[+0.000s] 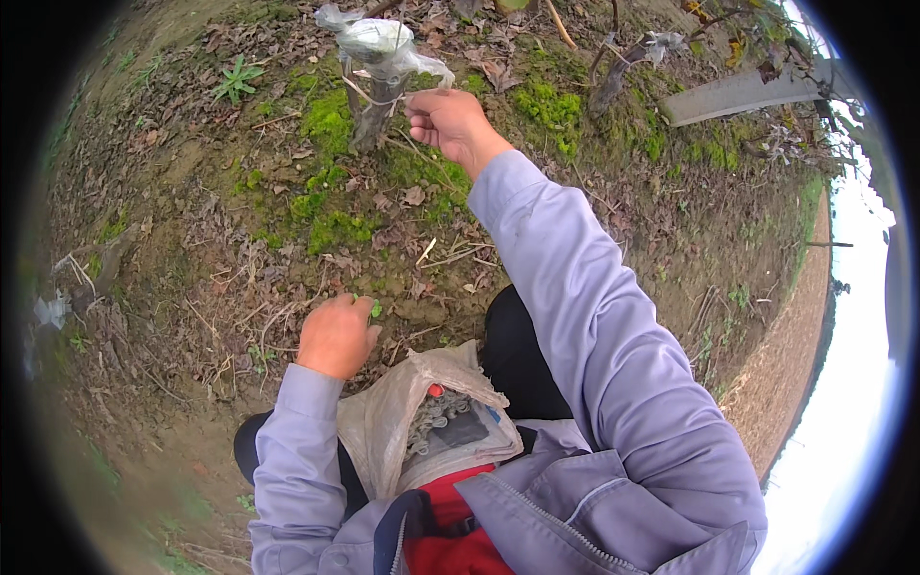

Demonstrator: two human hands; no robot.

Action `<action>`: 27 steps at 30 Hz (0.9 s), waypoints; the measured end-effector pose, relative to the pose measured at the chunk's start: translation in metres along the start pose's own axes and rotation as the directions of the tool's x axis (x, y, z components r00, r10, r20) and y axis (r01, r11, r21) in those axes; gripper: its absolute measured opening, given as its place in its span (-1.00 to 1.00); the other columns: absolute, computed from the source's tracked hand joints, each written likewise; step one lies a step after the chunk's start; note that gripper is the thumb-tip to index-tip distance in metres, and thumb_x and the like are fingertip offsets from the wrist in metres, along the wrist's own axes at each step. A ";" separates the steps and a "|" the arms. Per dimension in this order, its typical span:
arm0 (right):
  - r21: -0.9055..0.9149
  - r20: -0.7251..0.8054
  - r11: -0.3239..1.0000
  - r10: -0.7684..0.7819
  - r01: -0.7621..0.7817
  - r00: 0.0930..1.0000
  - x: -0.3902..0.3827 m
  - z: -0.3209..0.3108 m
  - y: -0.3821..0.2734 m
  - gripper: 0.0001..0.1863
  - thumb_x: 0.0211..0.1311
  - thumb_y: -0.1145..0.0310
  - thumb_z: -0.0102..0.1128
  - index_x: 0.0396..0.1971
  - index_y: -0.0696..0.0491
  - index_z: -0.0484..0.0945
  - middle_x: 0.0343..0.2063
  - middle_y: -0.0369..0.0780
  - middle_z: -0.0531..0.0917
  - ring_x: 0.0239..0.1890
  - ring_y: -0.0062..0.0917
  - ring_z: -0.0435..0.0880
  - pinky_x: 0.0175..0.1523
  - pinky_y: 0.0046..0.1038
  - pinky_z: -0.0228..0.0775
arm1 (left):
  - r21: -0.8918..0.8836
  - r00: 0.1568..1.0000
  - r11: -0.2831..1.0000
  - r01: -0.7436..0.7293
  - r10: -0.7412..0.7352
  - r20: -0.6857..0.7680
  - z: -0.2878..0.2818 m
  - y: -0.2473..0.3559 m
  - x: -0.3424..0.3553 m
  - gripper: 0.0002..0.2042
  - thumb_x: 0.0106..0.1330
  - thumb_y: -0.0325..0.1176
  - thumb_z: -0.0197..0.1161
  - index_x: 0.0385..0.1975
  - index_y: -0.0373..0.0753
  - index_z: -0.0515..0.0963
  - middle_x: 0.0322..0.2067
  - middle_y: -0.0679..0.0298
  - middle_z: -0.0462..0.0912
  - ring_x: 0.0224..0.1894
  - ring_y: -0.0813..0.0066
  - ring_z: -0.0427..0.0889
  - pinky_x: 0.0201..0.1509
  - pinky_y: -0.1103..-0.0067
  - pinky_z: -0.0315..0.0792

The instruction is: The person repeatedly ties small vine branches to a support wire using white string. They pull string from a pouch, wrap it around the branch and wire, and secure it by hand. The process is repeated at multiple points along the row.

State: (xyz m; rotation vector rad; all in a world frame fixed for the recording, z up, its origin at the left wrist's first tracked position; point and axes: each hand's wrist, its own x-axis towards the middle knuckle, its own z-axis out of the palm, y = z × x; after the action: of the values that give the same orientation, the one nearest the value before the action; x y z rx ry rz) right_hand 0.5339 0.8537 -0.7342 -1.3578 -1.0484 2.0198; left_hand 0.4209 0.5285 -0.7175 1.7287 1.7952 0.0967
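A short woody stump [370, 126] stands in the ground ahead of me, its top wrapped in clear, whitish plastic film [379, 40]. A thin pale tie [379, 102] loops round the stump just below the film. My right hand [446, 126] is beside the stump with fingers curled in a pinch, where the tie's end meets the fingertips. Nearer to me, my left hand [335, 335] hovers low over the ground, back upward, and its fingers are mostly hidden. A small green bit [376, 310] shows by its thumb; whether it is held is unclear.
On my lap lies an open woven pouch [374, 422] containing several greyish coils [436, 414] and a small red piece [436, 390]. Moss [331, 120], dry leaves and twigs cover the soil. Another stem with film [661, 43] and a pale post [743, 96] stand at the far right.
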 end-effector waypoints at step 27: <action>-0.222 -0.226 0.930 -0.341 0.293 0.912 -0.007 0.027 0.023 -0.67 0.17 0.29 0.48 -0.11 0.14 0.70 -0.35 -0.32 0.70 -0.46 -0.62 0.56 -0.40 -0.50 0.43 | -0.009 0.998 1.000 -0.024 0.024 -0.055 0.002 -0.004 -0.005 -0.72 0.23 -0.24 0.45 -0.16 -0.23 0.62 -0.23 0.04 0.69 -0.11 -0.02 0.71 -0.03 0.18 0.61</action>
State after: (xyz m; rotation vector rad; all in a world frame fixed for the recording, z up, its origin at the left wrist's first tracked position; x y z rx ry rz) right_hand 0.5125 0.8260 -0.7431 -1.3933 -1.2636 1.4919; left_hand 0.4180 0.5229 -0.7195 1.7570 1.8103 0.1641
